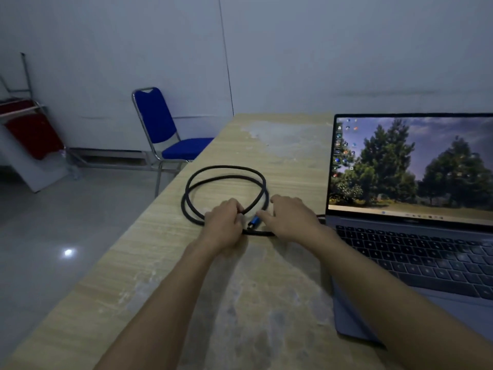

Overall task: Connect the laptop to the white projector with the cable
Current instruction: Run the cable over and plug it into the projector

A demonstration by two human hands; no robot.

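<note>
A black cable (213, 180) lies coiled in loops on the wooden table (165, 263), left of the open grey laptop (416, 249) whose screen is lit. One end of the cable runs right toward the laptop's left side. My left hand (222, 225) is closed around the coil's near strands. My right hand (289, 218) rests just right of it, fingers spread, its fingertips touching the cable's blue plug (254, 222). No white projector is in view.
A blue chair (165, 129) stands at the table's far left corner. Red folded chairs (29, 129) lean against the wall at far left. The table's left edge runs diagonally beside grey floor.
</note>
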